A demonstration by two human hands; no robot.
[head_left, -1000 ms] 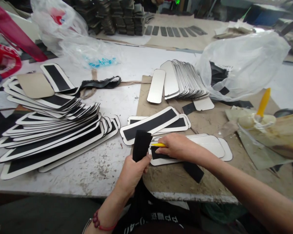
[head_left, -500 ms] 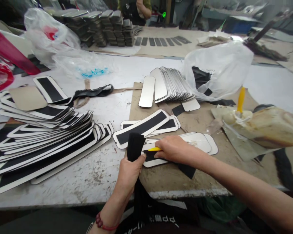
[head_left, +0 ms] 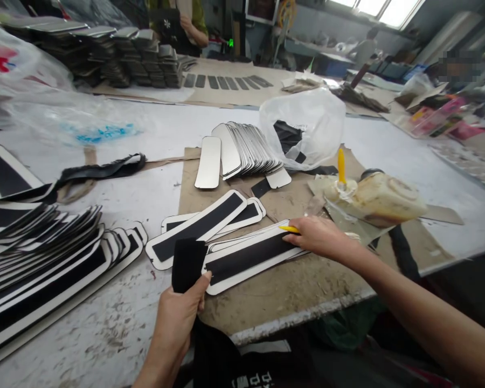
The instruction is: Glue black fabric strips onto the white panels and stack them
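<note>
My left hand (head_left: 175, 318) is closed on a folded black fabric band (head_left: 187, 264), its thumb at the left end of a white panel (head_left: 221, 288). A flat black strip (head_left: 250, 253) covers the middle of that panel, leaving a white border. My right hand (head_left: 319, 237) is closed around a yellow-handled brush (head_left: 290, 229), handle tip pointing left and pale bristles showing behind the hand. Its fingers touch the strip's right end. Just behind, a panel with a black centre (head_left: 198, 229) lies across another one.
Many black-centred panels (head_left: 64, 280) are stacked at left. Plain white panels (head_left: 246, 151) lean in a row behind, beside a clear plastic bag (head_left: 319, 124). A yellowish glue bottle (head_left: 392, 199) lies at right with another yellow-handled brush (head_left: 341, 167). A person (head_left: 192, 29) stands across the table.
My right hand has moved along the panel to its right end, and the black strip now lies along its length. The view has swung right. My left hand still holds the band.
</note>
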